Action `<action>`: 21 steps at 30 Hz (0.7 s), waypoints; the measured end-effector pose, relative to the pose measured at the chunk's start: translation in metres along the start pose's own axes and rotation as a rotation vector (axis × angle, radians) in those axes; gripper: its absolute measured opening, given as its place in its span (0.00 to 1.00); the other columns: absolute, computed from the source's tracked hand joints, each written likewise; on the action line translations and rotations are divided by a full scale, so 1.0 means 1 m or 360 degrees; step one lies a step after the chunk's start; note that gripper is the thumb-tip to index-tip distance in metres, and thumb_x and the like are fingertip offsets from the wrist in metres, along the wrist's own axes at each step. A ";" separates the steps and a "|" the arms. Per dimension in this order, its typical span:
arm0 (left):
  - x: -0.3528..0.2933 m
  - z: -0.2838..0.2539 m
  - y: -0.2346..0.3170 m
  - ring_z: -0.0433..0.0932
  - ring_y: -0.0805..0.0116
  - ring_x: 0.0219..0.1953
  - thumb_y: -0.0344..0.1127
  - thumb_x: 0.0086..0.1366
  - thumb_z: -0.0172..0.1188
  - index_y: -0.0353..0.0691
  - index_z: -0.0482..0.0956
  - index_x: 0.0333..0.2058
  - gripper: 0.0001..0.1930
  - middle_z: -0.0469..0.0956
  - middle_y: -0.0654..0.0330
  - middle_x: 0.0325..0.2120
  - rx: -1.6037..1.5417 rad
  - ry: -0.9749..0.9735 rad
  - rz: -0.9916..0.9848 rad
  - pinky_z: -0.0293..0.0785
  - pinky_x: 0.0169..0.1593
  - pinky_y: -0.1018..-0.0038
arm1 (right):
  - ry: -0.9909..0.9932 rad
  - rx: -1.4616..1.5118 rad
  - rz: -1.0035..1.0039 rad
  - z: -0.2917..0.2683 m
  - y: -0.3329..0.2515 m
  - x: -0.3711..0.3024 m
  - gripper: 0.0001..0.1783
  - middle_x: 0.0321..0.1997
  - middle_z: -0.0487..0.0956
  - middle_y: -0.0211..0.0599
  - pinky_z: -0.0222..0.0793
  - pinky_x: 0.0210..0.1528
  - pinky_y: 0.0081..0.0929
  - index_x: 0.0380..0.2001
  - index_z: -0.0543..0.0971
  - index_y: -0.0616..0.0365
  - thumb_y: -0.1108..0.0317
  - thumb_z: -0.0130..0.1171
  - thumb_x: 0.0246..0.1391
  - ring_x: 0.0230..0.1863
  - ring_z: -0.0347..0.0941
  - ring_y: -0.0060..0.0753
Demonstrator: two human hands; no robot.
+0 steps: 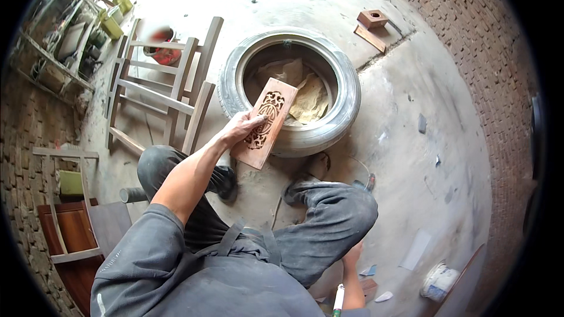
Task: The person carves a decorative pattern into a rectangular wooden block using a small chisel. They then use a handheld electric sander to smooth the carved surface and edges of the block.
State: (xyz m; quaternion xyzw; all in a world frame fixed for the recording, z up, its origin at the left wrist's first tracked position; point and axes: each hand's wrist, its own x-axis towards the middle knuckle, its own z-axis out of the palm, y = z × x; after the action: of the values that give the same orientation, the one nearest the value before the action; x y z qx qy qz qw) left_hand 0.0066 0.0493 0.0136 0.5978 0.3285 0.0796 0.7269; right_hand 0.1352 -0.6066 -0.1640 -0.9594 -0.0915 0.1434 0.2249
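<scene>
My left hand (244, 128) is closed on a flat wooden panel (254, 154) with a pierced, carved pattern down its middle. The thumb lies across the face of the panel, which is tilted over the near side of a tyre (346, 103). Inside the tyre rest crumpled tan and brown sheets (311, 101). Low on the right, my right hand (352, 252) reaches down beside my bent leg; its fingers are hidden behind the knee. Close to that forearm are a white and green stick-like thing (338, 298), a blue scrap (369, 270) and a small wooden block (368, 287).
Wooden frames (170, 91) stand at the left, with a round container (161, 53) of red things behind them. Shelves (53, 53) line the far left. A white bucket (439, 282) sits at lower right; wooden blocks (372, 19) lie far right near a brick-paved strip (464, 35).
</scene>
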 end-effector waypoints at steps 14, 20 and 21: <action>0.007 -0.010 0.015 0.84 0.78 0.37 0.50 0.71 0.68 0.34 0.86 0.50 0.23 0.87 0.64 0.38 0.0077 -0.0214 -0.0063 0.81 0.44 0.74 | 0.0317 -0.0279 -0.0876 -0.298 -0.352 0.091 0.41 0.55 0.72 0.49 0.66 0.65 0.45 0.59 0.67 0.59 0.68 0.79 0.44 0.59 0.71 0.53; 0.009 -0.016 0.008 0.83 0.77 0.37 0.48 0.72 0.68 0.34 0.86 0.52 0.22 0.87 0.62 0.38 0.0061 -0.0208 -0.0010 0.81 0.44 0.74 | -0.0003 -0.0416 -0.1756 -0.223 -0.504 0.120 0.40 0.52 0.72 0.47 0.78 0.52 0.44 0.56 0.68 0.56 0.66 0.81 0.43 0.51 0.76 0.53; 0.010 -0.016 0.008 0.83 0.77 0.38 0.47 0.72 0.68 0.34 0.86 0.53 0.22 0.87 0.62 0.38 0.0015 -0.0246 -0.0058 0.81 0.45 0.73 | -0.0080 -0.0379 -0.1737 -0.208 -0.522 0.121 0.38 0.52 0.73 0.46 0.76 0.54 0.41 0.55 0.68 0.58 0.66 0.79 0.45 0.51 0.76 0.52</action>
State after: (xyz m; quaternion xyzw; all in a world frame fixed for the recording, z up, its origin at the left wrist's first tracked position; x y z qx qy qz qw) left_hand 0.0075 0.0694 0.0157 0.5997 0.2826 0.0184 0.7485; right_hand 0.2564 -0.2012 0.2250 -0.7880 -0.5958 0.0175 0.1543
